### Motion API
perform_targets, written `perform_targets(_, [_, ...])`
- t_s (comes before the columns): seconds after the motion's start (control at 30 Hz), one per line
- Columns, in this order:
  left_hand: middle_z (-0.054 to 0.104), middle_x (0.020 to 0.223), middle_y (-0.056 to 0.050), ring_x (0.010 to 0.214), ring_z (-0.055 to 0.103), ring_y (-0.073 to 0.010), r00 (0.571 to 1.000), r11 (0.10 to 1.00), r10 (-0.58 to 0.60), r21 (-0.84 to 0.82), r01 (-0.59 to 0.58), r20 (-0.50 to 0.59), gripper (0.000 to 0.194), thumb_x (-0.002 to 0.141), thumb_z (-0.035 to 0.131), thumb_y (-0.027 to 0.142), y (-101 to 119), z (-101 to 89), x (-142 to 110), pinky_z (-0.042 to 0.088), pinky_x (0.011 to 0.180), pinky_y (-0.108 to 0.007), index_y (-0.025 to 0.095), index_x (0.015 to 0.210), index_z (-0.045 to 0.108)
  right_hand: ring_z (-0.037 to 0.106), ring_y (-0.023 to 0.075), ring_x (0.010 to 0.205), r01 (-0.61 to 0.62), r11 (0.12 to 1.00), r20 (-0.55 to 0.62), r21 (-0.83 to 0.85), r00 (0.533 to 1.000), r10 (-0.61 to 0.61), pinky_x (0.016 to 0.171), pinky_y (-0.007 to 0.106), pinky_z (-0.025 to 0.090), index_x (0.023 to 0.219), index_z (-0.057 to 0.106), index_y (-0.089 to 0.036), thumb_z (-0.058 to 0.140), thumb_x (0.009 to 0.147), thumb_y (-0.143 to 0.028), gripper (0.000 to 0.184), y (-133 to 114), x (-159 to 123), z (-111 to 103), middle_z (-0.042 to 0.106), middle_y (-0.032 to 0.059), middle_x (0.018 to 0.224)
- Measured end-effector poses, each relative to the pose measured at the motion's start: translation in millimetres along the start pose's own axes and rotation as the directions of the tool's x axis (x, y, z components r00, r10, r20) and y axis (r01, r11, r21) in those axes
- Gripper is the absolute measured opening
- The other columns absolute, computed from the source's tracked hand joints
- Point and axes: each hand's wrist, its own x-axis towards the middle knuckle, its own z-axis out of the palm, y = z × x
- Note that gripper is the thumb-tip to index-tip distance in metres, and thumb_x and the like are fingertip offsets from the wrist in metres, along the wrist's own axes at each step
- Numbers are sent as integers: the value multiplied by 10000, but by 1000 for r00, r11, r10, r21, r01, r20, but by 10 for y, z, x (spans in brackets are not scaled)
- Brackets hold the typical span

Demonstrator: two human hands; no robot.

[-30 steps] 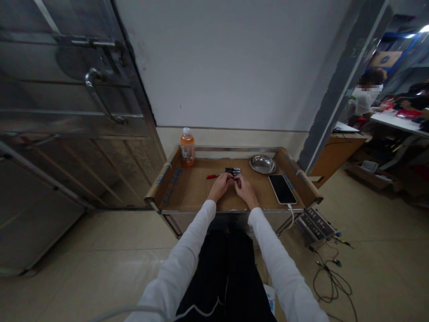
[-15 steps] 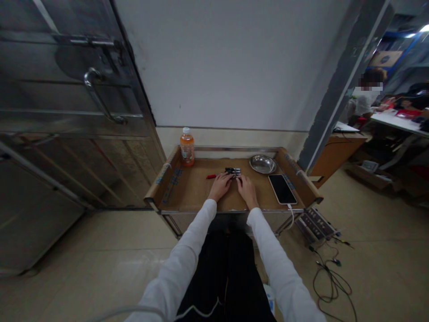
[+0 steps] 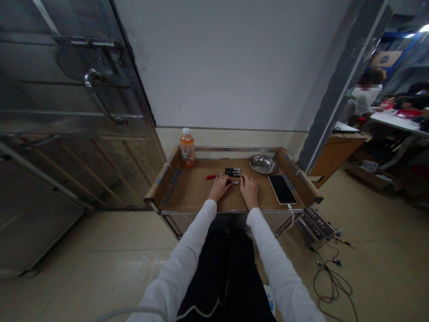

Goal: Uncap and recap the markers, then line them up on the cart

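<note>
The black pens (image 3: 232, 171) lie left of the metal bowl (image 3: 263, 158). Left of and nearer the wearer than the bowl, the left hand (image 3: 220, 187) curls over a pale-ended pen (image 3: 236, 182); the right hand (image 3: 248, 188) has bent fingers. Neither grip's closure can be determined.

We are looking at a close cluster of black pens (image 3: 231, 170), which are lying flat and side by side, their right ends showing pale and silvery; at this size we are failing to count them. Left of the black pens and slightly nearer to us, we are seeing a red pen (image 3: 211, 177) lying on its side, its right part being hidden. On the near side of the black pens, we are making out a pale-tipped pen (image 3: 235, 182), its tip pointing right, its other end being covered.
</note>
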Motion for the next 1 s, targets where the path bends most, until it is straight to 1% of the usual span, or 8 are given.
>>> perform_targets(0.17, [632,1064,-61,1041,566,-219,997,1000,19,-11,-20,-74,165,868,595,251,-13,4,-6,412,936,-384,203,1026,597,559,226,907,-29,999,21,43,999,29,837,351,386,1070,605,-163,299,974,-238,329,9,0,-5,655,134,972])
perform_targets(0.4, [619,1029,-66,994,582,-205,985,995,78,-42,-86,-155,152,874,586,250,-26,4,-12,448,912,-358,198,1014,612,568,214,927,40,998,19,48,999,-41,847,334,400,1106,620,-185,327,971,-239,327,-15,5,-39,651,118,1000])
perform_targets(0.57, [617,1034,-70,1002,581,-207,981,994,103,-28,-109,-165,146,885,562,233,-38,21,-14,457,914,-361,193,1019,607,585,225,1011,70,995,80,69,994,-75,890,360,414,1127,615,-180,343,956,-189,321,-54,5,-82,661,123,1093])
perform_targets(0.67, [622,1027,-70,989,586,-202,979,994,96,-37,-105,-180,145,894,547,236,-47,43,-19,466,901,-352,189,1021,600,598,220,1048,114,979,114,171,984,-134,912,364,437,1261,537,-207,337,946,-175,375,-90,2,-129,646,103,1170])
perform_targets(0.77, [628,1028,-66,976,598,-189,977,994,58,-78,-75,-203,151,908,523,252,-46,60,-22,475,882,-329,197,1033,589,565,202,1157,173,940,170,293,958,-230,961,354,447,1438,328,-258,359,910,-161,538,-121,-2,-163,589,74,1285])
perform_targets(0.87, [638,1022,-76,964,605,-189,967,996,-10,-89,-14,-256,167,931,476,268,-34,55,-22,474,878,-322,191,1040,575,465,190,1289,205,918,152,338,951,-268,1061,360,395,1494,196,-200,403,870,-168,658,-127,-4,-154,468,98,1416])
perform_targets(0.93, [641,1002,-98,945,601,-207,948,996,-82,-49,71,-308,185,943,443,282,-24,38,-26,469,871,-341,176,1023,572,406,185,1339,202,918,123,342,959,-257,1094,361,368,1502,150,-167,420,856,-172,700,-116,-3,-123,388,112,1473])
perform_targets(1.0, [635,978,-125,951,585,-241,916,982,-167,25,189,-364,205,946,419,294,-12,16,-39,457,869,-381,164,986,573,395,186,1348,180,927,113,330,967,-228,1090,370,375,1502,140,-166,420,850,-166,709,-95,-2,-81,375,116,1481])
